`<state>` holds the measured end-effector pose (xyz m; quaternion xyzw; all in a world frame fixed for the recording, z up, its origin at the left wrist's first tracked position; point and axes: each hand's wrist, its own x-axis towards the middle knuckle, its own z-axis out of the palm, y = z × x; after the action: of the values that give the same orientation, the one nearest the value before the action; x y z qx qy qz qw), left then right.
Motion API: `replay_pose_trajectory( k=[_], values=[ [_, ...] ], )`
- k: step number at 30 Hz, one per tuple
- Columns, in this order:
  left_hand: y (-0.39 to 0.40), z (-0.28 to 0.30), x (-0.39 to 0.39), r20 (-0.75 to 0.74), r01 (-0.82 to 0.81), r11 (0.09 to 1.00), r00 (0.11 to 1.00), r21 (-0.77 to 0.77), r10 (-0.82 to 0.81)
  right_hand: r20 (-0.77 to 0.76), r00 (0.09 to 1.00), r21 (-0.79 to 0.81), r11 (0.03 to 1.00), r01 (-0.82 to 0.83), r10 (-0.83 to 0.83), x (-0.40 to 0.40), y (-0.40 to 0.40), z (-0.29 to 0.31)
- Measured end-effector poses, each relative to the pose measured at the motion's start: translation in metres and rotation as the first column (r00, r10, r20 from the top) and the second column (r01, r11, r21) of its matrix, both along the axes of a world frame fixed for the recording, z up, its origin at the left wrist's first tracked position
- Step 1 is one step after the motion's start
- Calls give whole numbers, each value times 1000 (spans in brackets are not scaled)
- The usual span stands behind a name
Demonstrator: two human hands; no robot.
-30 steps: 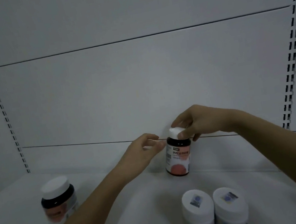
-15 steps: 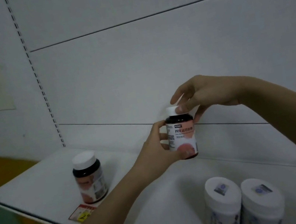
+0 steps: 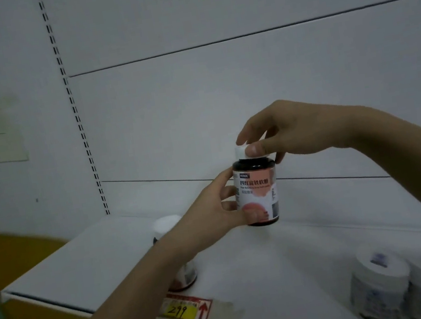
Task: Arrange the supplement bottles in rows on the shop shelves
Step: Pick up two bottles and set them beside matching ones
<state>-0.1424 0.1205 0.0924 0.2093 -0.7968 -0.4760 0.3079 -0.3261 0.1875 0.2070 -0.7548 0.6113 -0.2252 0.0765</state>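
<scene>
White panelled backing rises behind one shelf (image 3: 88, 264). Two hands hold one dark bottle (image 3: 258, 193) upright above it: left hand (image 3: 212, 211) clamped round the label, right hand (image 3: 290, 130) pinching its white cap. A second dark bottle (image 3: 186, 273) is half hidden by the left forearm. Two white tubs (image 3: 406, 291) are blurred at lower right. One price tag (image 3: 186, 310) sits at the shelf's front edge.

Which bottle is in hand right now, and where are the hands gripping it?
The dark supplement bottle with the pink label: the right hand pinches its white cap, the left hand wraps its labelled side.
</scene>
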Motion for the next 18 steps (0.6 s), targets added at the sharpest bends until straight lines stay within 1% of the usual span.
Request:
replay_pose_trajectory(
  k=[1, 3, 6, 9, 11, 13, 15, 18],
  values=[
    [-3, 4, 10, 32, -3, 999, 999, -34, 4, -6, 1000, -1, 1000, 12, -12, 9, -3, -2],
    [-11, 15, 33, 64, -64, 990, 995, -123, 72, -21, 999, -12, 999, 39, -39, 24, -7, -5],
    [-26, 30, 70, -39, -168, 960, 986, -223, 163, -39, 994, -47, 994, 103, -105, 44, -11, -6],
    [-47, 32, 102, -119, -250, 944, 966, -215, 229, -44, 984, -68, 983, 170, -174, 59, -13, -7],
    [-64, 19, 117, -124, -306, 933, 950, -191, 286, -38, 975, -73, 974, 214, -217, 67, -12, -11],
    [-82, -5, 127, -64, -348, 920, 938, -180, 342, -39, 963, -88, 961, 262, -266, 76, -10, -20],
    [-97, -37, 131, 56, -347, 918, 930, -190, 363, -38, 949, -97, 947, 307, -312, 83, -8, -30],
    [-111, -85, 131, 260, -297, 924, 897, -242, 357, -71, 933, -62, 935, 348, -352, 91, -5, -44]
  ],
)
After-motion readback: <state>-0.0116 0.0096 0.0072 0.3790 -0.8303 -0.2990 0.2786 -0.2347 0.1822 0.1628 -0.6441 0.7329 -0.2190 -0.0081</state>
